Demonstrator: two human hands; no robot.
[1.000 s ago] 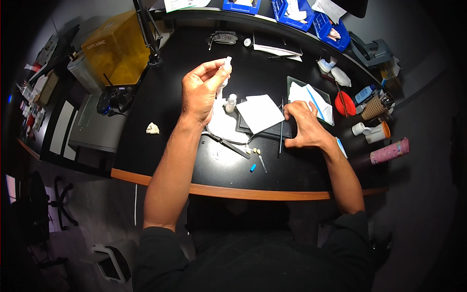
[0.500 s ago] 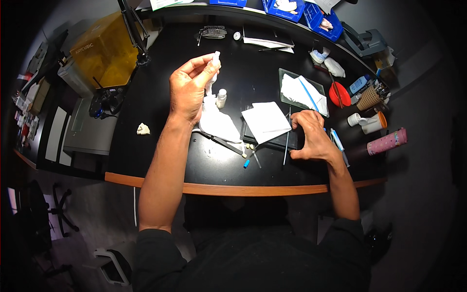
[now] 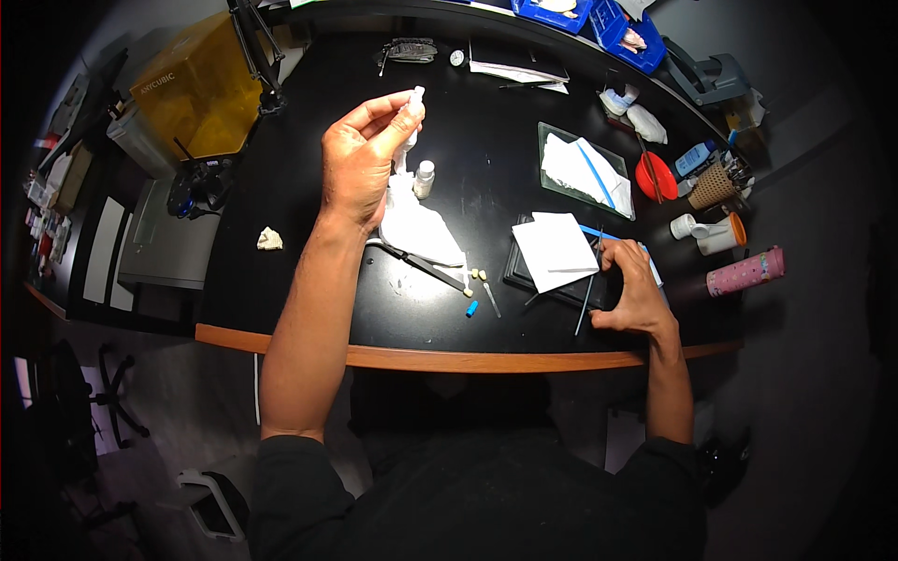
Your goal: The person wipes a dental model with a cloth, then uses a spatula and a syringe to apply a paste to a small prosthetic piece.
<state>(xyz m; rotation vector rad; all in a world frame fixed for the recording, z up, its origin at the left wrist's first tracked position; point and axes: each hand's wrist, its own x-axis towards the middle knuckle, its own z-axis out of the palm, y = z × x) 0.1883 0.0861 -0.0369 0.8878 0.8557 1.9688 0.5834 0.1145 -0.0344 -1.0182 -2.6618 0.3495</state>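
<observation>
My left hand is raised over the desk, its fingers closed round a small white bottle whose narrow end points up. Just right of that wrist stands a capped, pale little bottle, beside crumpled white tissue. At the right, my right hand is bent round the right end of a flat black box, thumb at the near side and fingers at the far side. On the box rest a white paper pad and a thin rod-like tool.
Black-handled tweezers or scissors, a blue cap and small yellowish pieces lie mid-desk. A cream dental model sits left. A glass slab with tissue, a red bowl and a pink bottle stand right.
The black box, with the pad and thin tool on it, has slid to the right along with my right hand. My left hand still holds the white bottle, almost in place.
</observation>
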